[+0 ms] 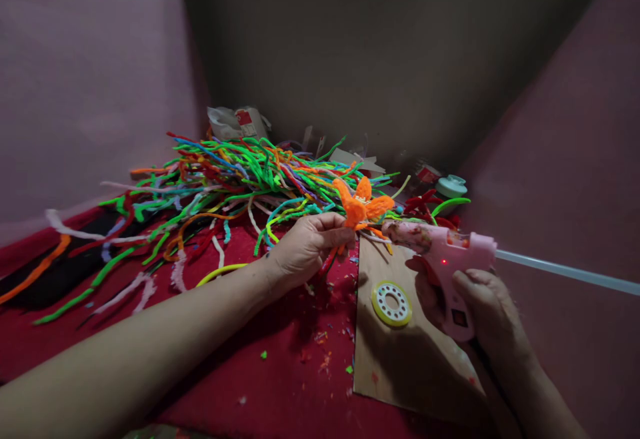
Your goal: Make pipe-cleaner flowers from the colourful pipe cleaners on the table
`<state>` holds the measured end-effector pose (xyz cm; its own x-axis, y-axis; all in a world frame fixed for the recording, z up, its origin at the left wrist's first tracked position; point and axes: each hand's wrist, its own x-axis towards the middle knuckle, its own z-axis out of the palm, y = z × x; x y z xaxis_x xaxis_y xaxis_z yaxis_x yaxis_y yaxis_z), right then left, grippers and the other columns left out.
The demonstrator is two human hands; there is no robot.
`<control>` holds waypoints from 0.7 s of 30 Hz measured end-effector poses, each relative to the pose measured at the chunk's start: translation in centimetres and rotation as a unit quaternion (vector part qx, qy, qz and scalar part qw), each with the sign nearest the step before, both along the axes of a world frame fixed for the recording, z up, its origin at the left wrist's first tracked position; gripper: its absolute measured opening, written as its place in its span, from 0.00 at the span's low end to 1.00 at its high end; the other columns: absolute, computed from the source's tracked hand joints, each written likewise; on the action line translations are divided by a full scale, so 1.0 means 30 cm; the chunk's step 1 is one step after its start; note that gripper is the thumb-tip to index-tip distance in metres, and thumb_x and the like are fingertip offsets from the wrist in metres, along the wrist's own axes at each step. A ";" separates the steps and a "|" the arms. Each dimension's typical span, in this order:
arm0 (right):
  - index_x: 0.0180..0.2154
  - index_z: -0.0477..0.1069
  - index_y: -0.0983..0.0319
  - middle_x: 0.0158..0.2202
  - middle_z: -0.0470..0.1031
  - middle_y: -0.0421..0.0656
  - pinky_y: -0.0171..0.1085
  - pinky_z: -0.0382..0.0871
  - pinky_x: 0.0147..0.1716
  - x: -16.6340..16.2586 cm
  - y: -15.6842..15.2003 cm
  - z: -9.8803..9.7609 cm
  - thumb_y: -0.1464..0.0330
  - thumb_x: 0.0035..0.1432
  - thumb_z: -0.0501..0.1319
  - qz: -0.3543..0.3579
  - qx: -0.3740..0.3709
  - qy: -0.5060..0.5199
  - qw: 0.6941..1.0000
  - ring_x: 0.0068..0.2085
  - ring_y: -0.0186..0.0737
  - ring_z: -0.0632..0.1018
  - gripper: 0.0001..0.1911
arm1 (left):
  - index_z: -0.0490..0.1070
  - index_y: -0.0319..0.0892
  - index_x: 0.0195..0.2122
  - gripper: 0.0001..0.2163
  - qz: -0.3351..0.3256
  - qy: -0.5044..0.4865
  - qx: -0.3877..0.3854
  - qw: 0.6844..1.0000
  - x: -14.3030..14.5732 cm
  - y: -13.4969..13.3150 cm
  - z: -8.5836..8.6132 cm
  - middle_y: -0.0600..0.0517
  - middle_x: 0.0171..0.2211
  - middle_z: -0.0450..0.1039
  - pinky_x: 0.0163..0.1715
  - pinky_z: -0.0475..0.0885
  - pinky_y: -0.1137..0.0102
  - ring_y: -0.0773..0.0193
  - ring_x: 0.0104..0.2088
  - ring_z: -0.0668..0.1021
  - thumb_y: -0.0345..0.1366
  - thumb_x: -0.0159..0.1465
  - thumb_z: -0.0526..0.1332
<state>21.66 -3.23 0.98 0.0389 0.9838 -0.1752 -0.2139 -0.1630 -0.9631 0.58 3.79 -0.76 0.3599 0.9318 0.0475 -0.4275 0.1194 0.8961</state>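
Observation:
My left hand (307, 244) pinches the stem of an orange pipe-cleaner flower (361, 203) and holds it upright over the red cloth. My right hand (483, 312) grips a pink glue gun (445, 252), one finger at its trigger. A small red light glows on the gun's side. The gun's nozzle points left and sits just under the flower's base. A clear glue stick (565, 271) juts out of the gun's back to the right.
A big heap of coloured pipe cleaners (225, 182) covers the red cloth (280, 386) behind my left hand. A brown cardboard sheet (400, 366) lies under the gun with a yellow-rimmed round disc (391, 303) on it. Red pipe-cleaner pieces (423, 206), a pale green lid (451, 186) and crumpled packets (239, 121) sit further back.

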 end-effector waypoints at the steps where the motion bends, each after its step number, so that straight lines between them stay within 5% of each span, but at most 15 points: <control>1: 0.27 0.76 0.63 0.18 0.71 0.43 0.33 0.62 0.15 0.006 0.001 -0.004 0.59 0.39 0.68 0.014 0.009 -0.007 1.000 0.18 0.34 0.69 0.15 | 0.70 0.37 0.23 0.09 0.001 0.000 0.002 1.000 0.000 0.001 -0.001 0.54 0.21 0.68 0.25 0.60 0.74 0.72 0.22 0.68 0.35 0.49 0.68; 6: 0.32 0.76 0.63 0.19 0.71 0.43 0.32 0.60 0.14 0.001 -0.004 -0.004 0.57 0.41 0.67 0.027 0.065 -0.061 0.996 0.18 0.33 0.67 0.17 | 0.69 0.37 0.23 0.09 0.012 -0.006 0.014 1.000 -0.003 0.008 -0.007 0.54 0.22 0.68 0.26 0.61 0.75 0.72 0.22 0.68 0.35 0.49 0.68; 11: 0.47 0.71 0.59 0.34 0.76 0.47 0.31 0.63 0.17 -0.008 -0.017 0.020 0.49 0.36 0.67 0.019 0.093 -0.118 0.988 0.24 0.36 0.72 0.36 | 0.71 0.36 0.25 0.08 0.020 -0.031 0.013 0.999 -0.007 0.017 -0.007 0.53 0.23 0.69 0.25 0.62 0.75 0.72 0.23 0.69 0.35 0.50 0.68; 15: 0.37 0.75 0.62 0.24 0.72 0.43 0.28 0.53 0.11 0.056 -0.034 0.001 0.52 0.38 0.67 -0.004 0.082 -0.205 0.975 0.18 0.31 0.67 0.27 | 0.71 0.36 0.26 0.08 0.011 -0.060 -0.003 0.998 -0.010 0.021 -0.008 0.52 0.23 0.70 0.24 0.63 0.76 0.71 0.23 0.71 0.33 0.49 0.68; 17: 0.32 0.77 0.64 0.24 0.74 0.44 0.29 0.57 0.13 0.099 -0.044 -0.025 0.54 0.39 0.67 -0.037 0.078 -0.271 0.959 0.19 0.32 0.69 0.21 | 0.71 0.35 0.27 0.07 0.006 -0.062 -0.010 0.998 -0.010 0.019 -0.009 0.51 0.24 0.70 0.25 0.64 0.76 0.71 0.24 0.71 0.32 0.50 0.68; 21: 0.42 0.75 0.63 0.33 0.78 0.47 0.35 0.70 0.25 0.180 -0.064 -0.090 0.55 0.45 0.62 -0.075 0.109 -0.452 0.882 0.30 0.44 0.77 0.24 | 0.71 0.35 0.29 0.06 0.001 -0.054 -0.025 0.998 -0.003 0.006 -0.004 0.51 0.25 0.70 0.25 0.64 0.76 0.71 0.24 0.71 0.30 0.51 0.67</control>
